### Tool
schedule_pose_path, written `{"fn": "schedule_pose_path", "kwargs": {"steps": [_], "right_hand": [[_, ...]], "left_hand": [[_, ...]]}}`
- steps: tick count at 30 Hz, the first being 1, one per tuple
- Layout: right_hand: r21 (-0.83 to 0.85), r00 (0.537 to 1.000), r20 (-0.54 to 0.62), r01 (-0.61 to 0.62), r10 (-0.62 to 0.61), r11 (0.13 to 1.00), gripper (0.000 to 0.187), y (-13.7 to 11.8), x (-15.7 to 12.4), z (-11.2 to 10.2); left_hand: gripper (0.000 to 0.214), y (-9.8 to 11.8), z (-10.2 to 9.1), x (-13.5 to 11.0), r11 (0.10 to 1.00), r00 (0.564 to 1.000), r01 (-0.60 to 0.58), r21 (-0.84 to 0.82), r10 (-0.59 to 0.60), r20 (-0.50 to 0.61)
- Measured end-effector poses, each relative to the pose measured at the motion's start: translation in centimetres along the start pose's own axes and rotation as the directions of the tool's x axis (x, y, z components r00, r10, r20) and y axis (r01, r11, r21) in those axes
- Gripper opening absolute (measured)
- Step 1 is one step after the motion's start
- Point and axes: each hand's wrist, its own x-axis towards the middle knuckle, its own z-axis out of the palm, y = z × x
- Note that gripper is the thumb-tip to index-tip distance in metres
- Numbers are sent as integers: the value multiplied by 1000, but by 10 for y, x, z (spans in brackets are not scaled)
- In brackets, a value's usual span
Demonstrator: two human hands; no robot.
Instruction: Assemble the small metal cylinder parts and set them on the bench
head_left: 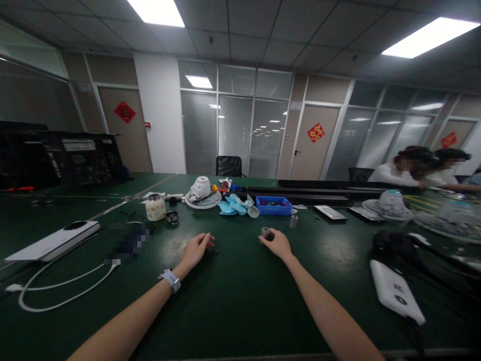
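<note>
My right hand (278,244) has its thumb and fingers closed around a small grey metal cylinder (265,231), which looks like a small motor. A similar metal cylinder (293,221) stands upright on the table, just beyond that hand. To the left, my left hand (196,250) is held over the table with thumb and index finger brought together. Whatever may be between those fingertips is too small to make out. Beside it on the green tabletop lies a tiny dark piece (215,252). The wrist behind my left hand wears a watch (170,281).
Ahead are a white fan part (203,193), light-blue fan blades (235,205) and a blue bin (273,205) of small parts. A patterned jar (155,207), white power bank (56,240) and cables lie left. Right is a white device (396,291) with dark straps. Two people sit far right.
</note>
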Motion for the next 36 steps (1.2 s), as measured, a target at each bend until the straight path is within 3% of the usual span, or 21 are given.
{"fn": "schedule_pose_path", "kwargs": {"steps": [2, 4, 8, 10, 12, 14, 15, 17, 20, 22, 25, 28, 31, 34, 36], "right_hand": [[-34, 988, -73, -138, 135, 990, 38, 40, 9, -15], [-62, 948, -169, -285, 271, 957, 38, 73, 14, -28], [-82, 840, -297, -497, 455, 864, 43, 104, 14, -39], [-62, 820, -355, -500, 449, 864, 50, 101, 13, -39], [-37, 770, -513, -462, 380, 886, 68, 87, 13, -38], [-45, 704, -670, -352, 233, 935, 79, 65, 12, -35], [-67, 701, -699, -260, 141, 963, 75, 50, 10, -32], [-104, 774, -631, -20, -50, 994, 58, 14, 2, -23], [-2, 911, -326, 265, -251, 964, 38, -47, -19, 0], [99, 946, -123, 313, -300, 945, 38, -83, -34, 19], [149, 951, 62, 290, -302, 945, 42, -115, -46, 44], [151, 937, 155, 291, -313, 945, 37, -123, -46, 58], [152, 927, 177, 306, -331, 940, 21, -123, -43, 60], [117, 924, 134, 343, -357, 932, 17, -116, -39, 49], [50, 928, 41, 369, -371, 928, 19, -99, -31, 32]], "left_hand": [[52, -1, 0, 0, 1000, 1000, -3, 0, 3, 0], [51, -1, 1, 0, 1000, 1000, -8, 2, 8, 1], [50, 0, 1, 0, 1000, 1000, -9, 21, 9, 1], [50, 0, 2, 0, 1000, 1000, -11, 26, 11, 0], [50, -1, 2, 0, 999, 1000, -19, 30, 20, -10], [50, -1, 2, 1, 999, 999, -23, 39, 24, -24], [49, -1, 2, 1, 999, 999, -20, 44, 21, -29], [50, -1, 1, 1, 999, 999, -10, 52, 11, -36], [50, 0, 2, 0, 998, 999, -9, 55, 11, -40], [50, 0, 2, 0, 998, 999, -11, 54, 14, -44], [49, 1, 2, -1, 998, 998, -13, 59, 17, -56], [48, -1, 3, -1, 998, 998, -24, 65, 28, -59], [48, -2, 3, 0, 997, 997, -38, 65, 42, -61], [48, -2, 3, 0, 996, 997, -44, 73, 49, -66], [49, -1, 2, 0, 996, 997, -36, 78, 41, -67]]}}
